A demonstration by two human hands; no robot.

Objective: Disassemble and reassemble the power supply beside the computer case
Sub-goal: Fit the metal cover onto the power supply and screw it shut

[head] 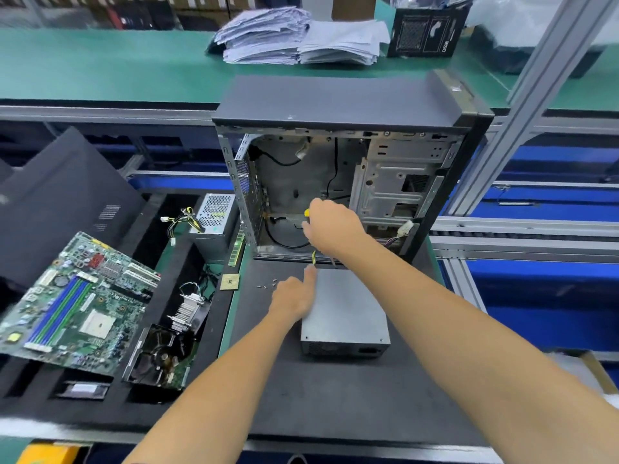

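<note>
A grey power supply [348, 313] lies flat on the dark mat in front of the open computer case [335, 182]. My left hand [294, 296] rests on the supply's left edge, with the index finger stretched toward its far corner. My right hand [330, 226] is above the supply's far end at the case opening, fingers curled round something with a yellow tip [306, 212]; what it is I cannot tell. Yellow and black cables [315, 257] leave the supply's far end under that hand. A few small screws [268, 284] lie on the mat left of my left hand.
A second power supply [214, 216] with loose cables stands left of the case. In the foam tray at left lie a motherboard [77, 303], a heatsink [189, 309] and a fan [160, 356]. A CPU chip [230, 282] and RAM stick [236, 247] sit nearby. Paper stacks [301, 38] lie behind.
</note>
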